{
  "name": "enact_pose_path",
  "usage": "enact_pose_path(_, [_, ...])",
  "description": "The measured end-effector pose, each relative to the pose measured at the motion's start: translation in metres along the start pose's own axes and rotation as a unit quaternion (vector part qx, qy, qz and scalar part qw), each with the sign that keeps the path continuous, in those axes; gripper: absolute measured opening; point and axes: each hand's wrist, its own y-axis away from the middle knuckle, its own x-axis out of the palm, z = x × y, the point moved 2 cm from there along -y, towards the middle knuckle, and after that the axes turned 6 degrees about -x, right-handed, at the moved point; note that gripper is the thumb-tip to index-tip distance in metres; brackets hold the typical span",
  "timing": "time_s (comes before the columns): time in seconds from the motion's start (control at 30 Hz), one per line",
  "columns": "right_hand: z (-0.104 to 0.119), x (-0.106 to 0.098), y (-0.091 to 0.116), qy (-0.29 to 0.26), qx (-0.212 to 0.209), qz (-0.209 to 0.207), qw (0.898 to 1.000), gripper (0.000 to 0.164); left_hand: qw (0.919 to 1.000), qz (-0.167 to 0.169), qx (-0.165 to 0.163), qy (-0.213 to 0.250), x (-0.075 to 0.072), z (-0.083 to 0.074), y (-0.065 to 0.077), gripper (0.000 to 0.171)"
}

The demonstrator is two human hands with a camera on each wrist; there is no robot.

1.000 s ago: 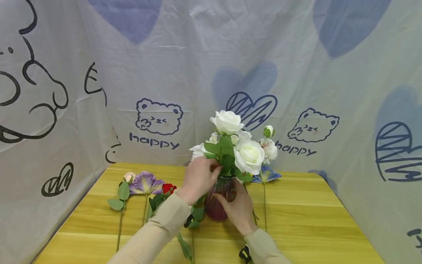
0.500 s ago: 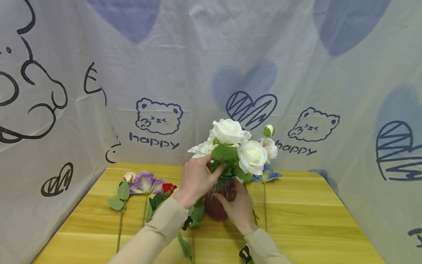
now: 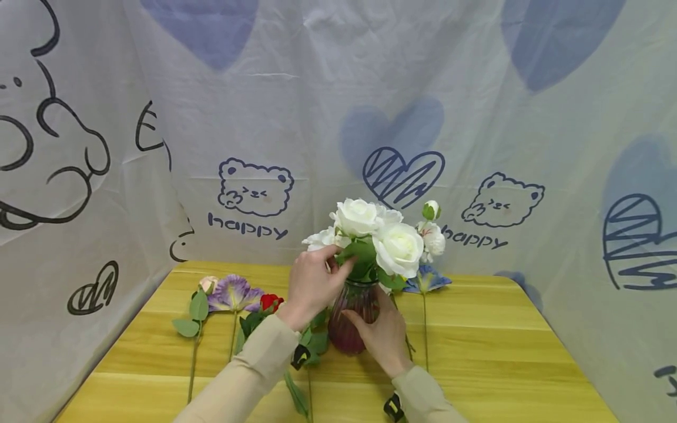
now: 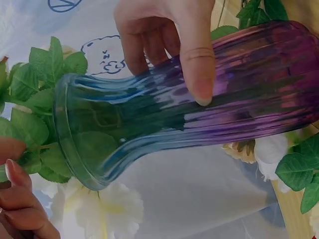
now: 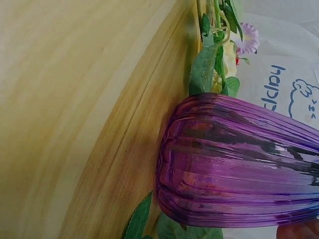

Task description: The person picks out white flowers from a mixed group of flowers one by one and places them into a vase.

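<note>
A ribbed glass vase (image 3: 351, 320), blue at its mouth and purple toward its base, stands upright near the table's middle. My right hand (image 3: 385, 335) holds it from the right, thumb across the glass in the left wrist view. Above the rim, my left hand (image 3: 313, 285) pinches the leafy stem of a white rose (image 3: 357, 217); the fingertips (image 4: 22, 196) appear beside green leaves. A second white rose (image 3: 399, 249) and other white blooms crowd over the mouth. The right wrist view shows the purple base (image 5: 224, 164) on the wood, with little of the hand.
On the wooden table (image 3: 492, 341), a pale pink rose (image 3: 208, 284), a purple flower (image 3: 234, 293) and a red rose (image 3: 271, 302) lie to the left. A blue flower (image 3: 427, 279) lies behind right. A printed cloth (image 3: 317, 117) hangs around the table.
The upper white rose has sunk lower over the vase mouth and shifted slightly. My left hand stays at the stem with its fingers moved a little; the right hand keeps its hold on the vase.
</note>
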Motion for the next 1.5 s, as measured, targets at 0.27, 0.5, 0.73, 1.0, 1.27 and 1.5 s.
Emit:
enact_pose_path(0.27, [0.001, 0.002, 0.0, -0.004, -0.002, 0.003, 1.0, 0.082, 0.9993, 0.026, -0.028, -0.002, -0.005, 0.01, 0.002, 0.02])
enact_pose_path(0.5, [0.0, 0.003, 0.0, -0.015, -0.003, 0.012, 1.0, 0.081, 0.9972, 0.043, -0.058, 0.02, -0.018, 0.028, 0.014, 0.028])
enact_pose_path(0.73, [-0.005, 0.0, 0.001, -0.052, -0.006, 0.025, 0.998, 0.08, 0.9934, 0.047, -0.095, 0.043, -0.036, 0.058, 0.03, 0.015])
enact_pose_path(1.0, [-0.012, -0.006, 0.003, -0.116, 0.006, 0.05, 0.992, 0.076, 0.9788, 0.134, -0.153, -0.026, -0.047, 0.092, 0.052, 0.009])
enact_pose_path(1.27, [-0.017, -0.01, 0.019, -0.125, 0.035, 0.045, 0.991, 0.073, 0.9615, 0.215, -0.158, -0.066, -0.047, 0.108, 0.072, 0.008])
enact_pose_path(1.5, [-0.018, -0.018, 0.025, -0.143, 0.079, 0.044, 0.986, 0.066, 0.9422, 0.295, -0.135, -0.083, -0.034, 0.11, 0.09, 0.011])
